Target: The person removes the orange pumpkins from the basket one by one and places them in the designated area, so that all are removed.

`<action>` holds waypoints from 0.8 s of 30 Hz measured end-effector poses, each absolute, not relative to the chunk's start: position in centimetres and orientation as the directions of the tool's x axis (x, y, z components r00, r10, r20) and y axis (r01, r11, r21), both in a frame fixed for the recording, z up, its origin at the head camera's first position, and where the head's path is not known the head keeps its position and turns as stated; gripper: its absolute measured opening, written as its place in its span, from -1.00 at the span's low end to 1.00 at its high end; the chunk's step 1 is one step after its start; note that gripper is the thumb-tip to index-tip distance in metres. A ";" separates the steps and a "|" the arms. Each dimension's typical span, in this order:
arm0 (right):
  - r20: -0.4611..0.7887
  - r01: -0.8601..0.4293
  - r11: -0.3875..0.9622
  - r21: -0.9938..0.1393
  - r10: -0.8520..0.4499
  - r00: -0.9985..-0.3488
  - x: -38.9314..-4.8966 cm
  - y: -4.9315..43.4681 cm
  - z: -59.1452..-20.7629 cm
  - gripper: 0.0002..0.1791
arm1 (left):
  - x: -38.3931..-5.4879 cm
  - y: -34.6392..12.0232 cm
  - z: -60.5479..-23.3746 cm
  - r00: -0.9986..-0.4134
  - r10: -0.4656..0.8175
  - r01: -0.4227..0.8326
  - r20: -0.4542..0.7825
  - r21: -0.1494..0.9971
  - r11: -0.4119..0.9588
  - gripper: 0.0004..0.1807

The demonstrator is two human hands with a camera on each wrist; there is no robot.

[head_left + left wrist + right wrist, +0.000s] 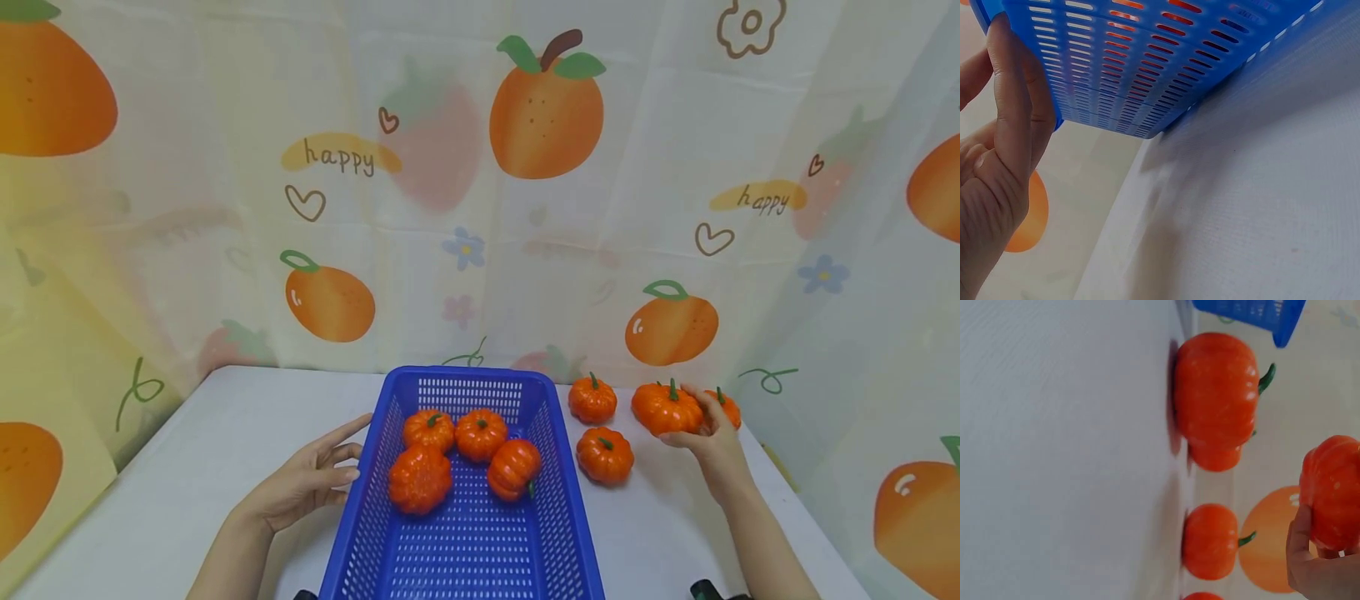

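My right hand [716, 446] grips an orange toy pumpkin [662, 410] with a green stem, at the right of the table. In the right wrist view this pumpkin [1335, 490] hangs off the tabletop, thumb and fingers around its side. My left hand [296, 487] is at the left side of a blue perforated basket [577, 517]. Its fingers are loosely extended, and in the left wrist view a fingertip touches the basket's wall [1116, 69] near the rim. Several orange pumpkins lie inside, among them one tipped on its side [514, 470].
Right of the basket stand two pumpkins, a rear one [592, 402] and a nearer one [604, 456]. Another pumpkin [726, 408] is partly hidden behind my right hand. The white table [172, 467] ends at a fruit-printed curtain [465, 208].
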State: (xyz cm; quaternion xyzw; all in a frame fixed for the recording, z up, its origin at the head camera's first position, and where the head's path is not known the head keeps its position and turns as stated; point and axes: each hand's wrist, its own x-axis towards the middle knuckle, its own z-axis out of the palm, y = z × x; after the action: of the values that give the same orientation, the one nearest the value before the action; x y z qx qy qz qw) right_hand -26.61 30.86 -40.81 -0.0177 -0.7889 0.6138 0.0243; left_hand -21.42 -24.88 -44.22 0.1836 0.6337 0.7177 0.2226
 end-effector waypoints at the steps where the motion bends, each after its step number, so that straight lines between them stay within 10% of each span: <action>1: -0.001 0.019 0.267 -0.964 0.067 -0.998 -26.7 31.1 -41.0 -0.07 | -21.4 -24.9 -44.2 -0.834 0.551 -0.087 -0.019 0.991 -0.097 -0.22; 24: -0.158 0.120 0.482 -0.868 -0.039 -0.987 -27.1 34.9 -44.6 -0.01 | -21.5 -24.9 -44.2 -0.847 0.529 -0.090 -0.043 0.994 -0.062 -0.22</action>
State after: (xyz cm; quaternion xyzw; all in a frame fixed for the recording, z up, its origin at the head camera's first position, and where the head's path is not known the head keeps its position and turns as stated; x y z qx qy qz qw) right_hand -27.11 34.91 -44.64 -0.0235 -0.8572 0.5084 -0.0780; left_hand -21.45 -24.91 -44.24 0.1693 0.6492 0.7087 0.2183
